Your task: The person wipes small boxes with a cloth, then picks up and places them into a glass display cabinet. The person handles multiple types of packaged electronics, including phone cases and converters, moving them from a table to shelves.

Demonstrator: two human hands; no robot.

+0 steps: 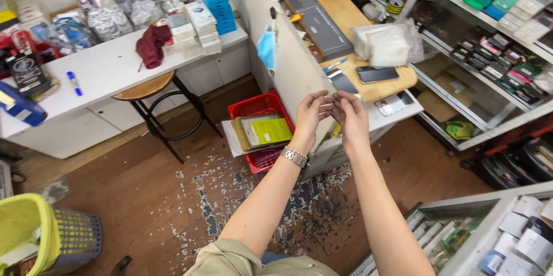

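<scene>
Both hands [333, 116] raised, fingertips meeting, above red basket [260, 132].

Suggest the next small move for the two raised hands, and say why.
Probably lower both hands toward the wooden worktop: the left hand and right hand meet fingertip to fingertip in mid-air, seemingly pinching something thin and clear, with no support beneath.

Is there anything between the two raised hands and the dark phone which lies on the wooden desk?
Nothing visible blocks the way. The left hand and right hand are raised together in open air, fingertips almost meeting, in front of the wooden desk. The dark phone lies flat beyond them, beside a clear plastic bag.
</scene>
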